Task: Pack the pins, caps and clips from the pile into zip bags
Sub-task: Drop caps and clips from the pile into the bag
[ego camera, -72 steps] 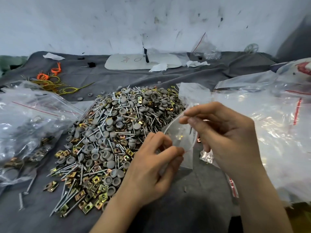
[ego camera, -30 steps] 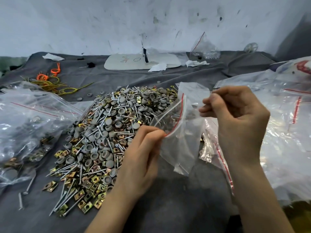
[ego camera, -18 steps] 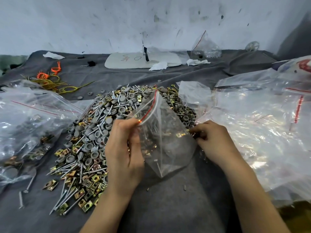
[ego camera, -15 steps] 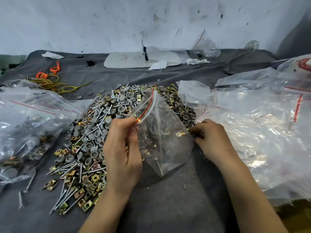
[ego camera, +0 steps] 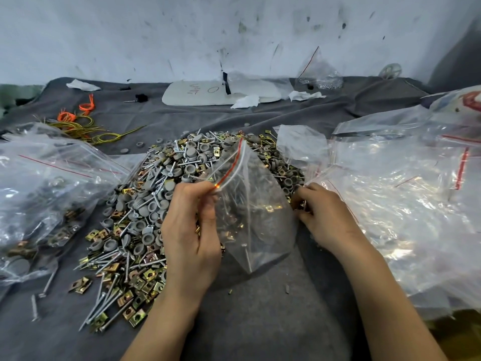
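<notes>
- As seen from head height: pile (ego camera: pixel 156 204) of steel pins (ego camera: pixel 125 259), grey caps (ego camera: pixel 192 152) and brass clips (ego camera: pixel 136 317), heaped mid-surface (ego camera: pixel 260 321) on grey cloth.
- Left hand (ego camera: pixel 192 230): pinching zip bag (ego camera: pixel 260 217) at its red-striped mouth.
- Bag tilted, mouth up over the pile's near edge, bottom corner down on the cloth, between both hands.
- Low inside bag: one pin; rest unclear through the plastic.
- Right hand (ego camera: pixel 325 217): fingers curled at the pile's right edge, against the bag's side; brass glints at fingertips. Grasping or not, cannot tell.
- Filled bags (ego camera: pixel 39 204) far left, loose pins beside them.
- Empty bags (ego camera: pixel 403 204) stacked right, just beside right hand.
</notes>
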`<action>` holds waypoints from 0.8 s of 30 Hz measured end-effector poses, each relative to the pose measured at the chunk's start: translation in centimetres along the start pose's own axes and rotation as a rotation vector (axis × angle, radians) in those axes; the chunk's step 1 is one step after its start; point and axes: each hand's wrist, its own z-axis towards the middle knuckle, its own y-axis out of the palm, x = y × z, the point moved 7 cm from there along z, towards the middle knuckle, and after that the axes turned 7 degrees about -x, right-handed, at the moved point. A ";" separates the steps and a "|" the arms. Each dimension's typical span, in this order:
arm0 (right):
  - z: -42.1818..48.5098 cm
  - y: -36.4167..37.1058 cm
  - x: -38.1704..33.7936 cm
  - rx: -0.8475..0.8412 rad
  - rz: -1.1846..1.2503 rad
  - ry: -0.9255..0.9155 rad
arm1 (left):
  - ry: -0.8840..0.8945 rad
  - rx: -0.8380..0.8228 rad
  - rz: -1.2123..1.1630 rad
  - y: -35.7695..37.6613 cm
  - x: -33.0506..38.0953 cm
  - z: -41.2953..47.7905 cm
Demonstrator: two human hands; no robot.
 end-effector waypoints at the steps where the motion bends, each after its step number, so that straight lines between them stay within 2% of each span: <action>1: 0.0 -0.2 0.0 0.034 0.043 -0.007 | -0.001 0.001 -0.001 -0.1 0.0 0.0; 2: -0.1 -0.8 -0.2 0.098 0.101 -0.019 | -0.003 0.002 -0.002 -0.1 0.0 0.1; 5: -1.9 -4.0 -1.9 0.425 0.370 -0.143 | 0.030 -0.040 -0.027 0.3 0.5 0.2; 7: -4.1 -7.0 -3.6 0.623 0.565 -0.275 | 0.114 -0.134 -0.017 1.2 1.6 -0.1; 9: -6.2 -9.6 -5.7 0.716 0.690 -0.440 | 0.190 -0.251 -0.012 2.5 2.5 -0.8; 12: -7.7 -10.5 -9.1 0.665 0.558 -0.574 | 0.220 -0.325 -0.021 3.5 3.0 -1.4; 15: -7.0 -9.0 -10.3 0.533 0.336 -0.558 | 0.235 -0.298 -0.029 3.2 3.0 -1.5; 17: -6.7 -8.6 -9.8 0.500 0.341 -0.537 | 0.233 -0.272 -0.032 3.0 2.9 -1.4; 18: -6.6 -8.8 -9.2 0.516 0.424 -0.521 | 0.227 -0.255 -0.038 2.9 2.9 -1.3; 20: -6.4 -9.3 -7.3 0.597 0.655 -0.449 | 0.202 -0.204 -0.045 2.6 2.7 -1.1; 22: -5.4 -8.8 -4.9 0.641 0.743 -0.302 | 0.155 -0.124 -0.052 2.0 2.3 -0.7; 23: -4.4 -7.9 -3.9 0.573 0.706 -0.209 | 0.123 -0.081 -0.059 1.7 1.9 -0.6; 24: -3.2 -6.4 -2.9 0.434 0.633 -0.102 | 0.092 -0.041 -0.062 1.3 1.6 -0.5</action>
